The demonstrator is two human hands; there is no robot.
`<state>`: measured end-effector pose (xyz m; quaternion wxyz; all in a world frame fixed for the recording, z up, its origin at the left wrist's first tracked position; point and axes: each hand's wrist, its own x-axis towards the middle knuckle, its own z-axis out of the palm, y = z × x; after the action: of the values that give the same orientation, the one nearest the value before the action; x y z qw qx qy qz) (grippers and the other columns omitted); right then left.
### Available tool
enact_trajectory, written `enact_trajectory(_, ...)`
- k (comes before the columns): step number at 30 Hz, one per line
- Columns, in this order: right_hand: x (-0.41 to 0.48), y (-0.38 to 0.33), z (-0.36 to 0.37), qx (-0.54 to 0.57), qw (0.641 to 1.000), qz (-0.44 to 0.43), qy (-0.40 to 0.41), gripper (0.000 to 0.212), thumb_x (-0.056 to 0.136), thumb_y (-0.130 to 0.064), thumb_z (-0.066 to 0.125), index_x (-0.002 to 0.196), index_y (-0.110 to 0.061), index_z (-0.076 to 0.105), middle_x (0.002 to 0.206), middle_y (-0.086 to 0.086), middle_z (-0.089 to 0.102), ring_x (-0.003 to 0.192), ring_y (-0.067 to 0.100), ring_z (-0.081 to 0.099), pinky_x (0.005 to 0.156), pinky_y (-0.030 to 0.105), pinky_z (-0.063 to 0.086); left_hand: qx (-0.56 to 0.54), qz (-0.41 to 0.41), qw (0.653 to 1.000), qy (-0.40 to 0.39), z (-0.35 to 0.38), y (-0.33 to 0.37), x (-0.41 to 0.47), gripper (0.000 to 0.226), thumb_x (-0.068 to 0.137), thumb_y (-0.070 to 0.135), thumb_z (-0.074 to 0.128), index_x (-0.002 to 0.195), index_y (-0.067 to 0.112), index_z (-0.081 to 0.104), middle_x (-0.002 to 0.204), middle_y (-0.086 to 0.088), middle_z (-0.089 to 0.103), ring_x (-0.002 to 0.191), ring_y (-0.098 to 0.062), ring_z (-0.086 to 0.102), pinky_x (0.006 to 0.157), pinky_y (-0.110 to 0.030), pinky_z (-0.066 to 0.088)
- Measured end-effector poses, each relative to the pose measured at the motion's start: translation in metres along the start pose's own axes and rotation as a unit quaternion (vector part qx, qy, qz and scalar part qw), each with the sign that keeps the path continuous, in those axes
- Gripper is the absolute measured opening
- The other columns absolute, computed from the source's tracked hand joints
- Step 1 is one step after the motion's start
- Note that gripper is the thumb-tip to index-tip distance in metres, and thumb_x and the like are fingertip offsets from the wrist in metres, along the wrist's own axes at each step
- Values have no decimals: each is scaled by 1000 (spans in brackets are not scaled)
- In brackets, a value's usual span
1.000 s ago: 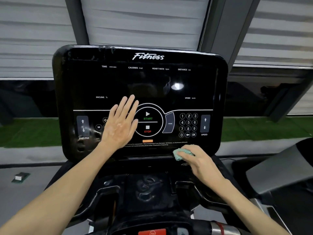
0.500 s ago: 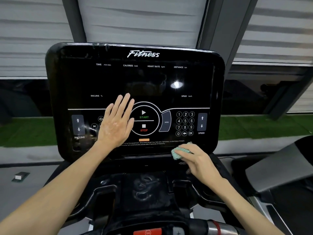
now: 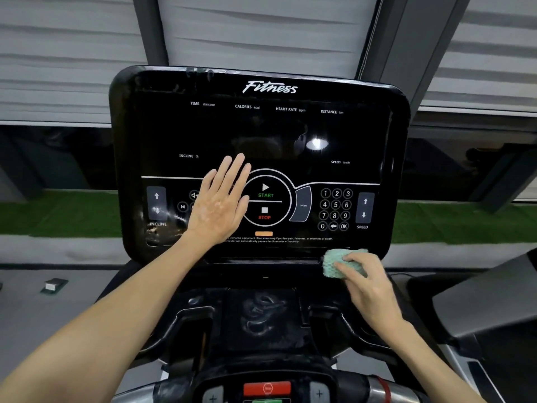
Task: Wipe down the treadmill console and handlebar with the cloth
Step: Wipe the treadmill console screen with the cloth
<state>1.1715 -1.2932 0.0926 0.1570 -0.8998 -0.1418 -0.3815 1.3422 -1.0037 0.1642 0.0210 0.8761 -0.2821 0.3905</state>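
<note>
Sliding rightward along the console's (image 3: 261, 132) bottom edge, the right hand (image 3: 369, 286) pinches the green cloth (image 3: 334, 264); the left hand (image 3: 218, 207) stays spread flat. The handlebar (image 3: 386, 389) likely comes next.

The body in view consists of two hands and two forearms. Left hand (image 3: 218, 205): bare, seen from its back, with four long, slender fingers (image 3: 232, 173) and a thumb; faint glossy patches lie across the back of the hand. Left forearm (image 3: 116, 315): bare over its full visible length, from the wrist to the lower left frame edge, and drawn wider toward that edge by the wide-angle lens. Right hand (image 3: 369, 283): bare, seen from its back, with knuckle ridges visible and a slightly blurred outline. Right forearm (image 3: 430, 356): bare from the wrist to the bottom frame edge. Fingernail detail is too small to tell.
</note>
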Motion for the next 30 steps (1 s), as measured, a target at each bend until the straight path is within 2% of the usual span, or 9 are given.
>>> enact_trajectory(6,42,-69,58,56,988,-127,-67,25,84,10,60,105,-4,61,106,10,52,92,29,50,78,33,49,-1,5,1000,-6,0,-2,0,60,103,32,35,155,8,18,163,-13,14,151,-28,12,120,-43,17)
enact_trajectory(9,59,-110,85,55,977,-189,-83,18,90,3,50,102,-2,64,105,10,54,90,29,50,62,35,51,7,10,1000,-11,0,-3,0,60,103,33,34,155,8,17,163,-14,13,151,-29,13,119,-42,16)
enact_trajectory(13,70,-129,94,26,968,-223,-114,19,88,1,53,101,-5,66,101,8,60,91,23,47,49,31,49,3,8,1000,-9,0,-3,0,60,103,32,34,156,8,16,163,-13,13,151,-28,11,120,-41,14)
enact_trajectory(17,47,-82,60,-9,976,-193,-104,27,85,-2,47,104,-11,65,105,4,56,90,22,46,47,29,49,-2,6,1000,-2,1,-3,-1,60,103,32,36,155,8,18,163,-13,14,151,-28,13,119,-42,17)
enact_trajectory(20,22,-34,26,-34,985,-140,-98,45,71,12,65,107,-14,63,109,3,50,93,24,47,48,29,52,-3,4,1000,2,2,-2,-1,60,103,32,37,155,8,19,163,-13,16,151,-29,14,119,-44,19)
enact_trajectory(23,15,-21,11,-56,985,-100,-126,56,62,16,76,107,-14,62,107,4,50,93,25,47,38,30,47,-3,3,1000,3,3,-2,0,60,103,32,37,155,8,19,163,-13,16,150,-29,15,119,-44,19)
enact_trajectory(26,30,-44,24,-38,981,-153,-117,44,72,10,66,108,-14,56,108,4,47,95,25,45,39,28,47,-1,1,1000,-5,3,-2,-1,61,103,32,36,155,8,18,163,-13,15,151,-29,14,119,-43,18)
enact_trajectory(28,46,-70,45,-15,973,-200,-114,28,82,-1,51,107,-11,59,108,5,46,95,25,45,42,27,48,-5,3,1000,-6,1,-2,-1,61,103,32,36,156,9,18,163,-13,15,151,-28,14,119,-42,17)
enact_trajectory(30,63,-104,72,-2,962,-242,-126,26,84,-4,49,104,-8,64,105,7,51,94,25,45,46,29,50,-9,8,1000,-5,0,-2,0,60,103,32,36,155,9,18,163,-12,15,151,-28,14,119,-42,17)
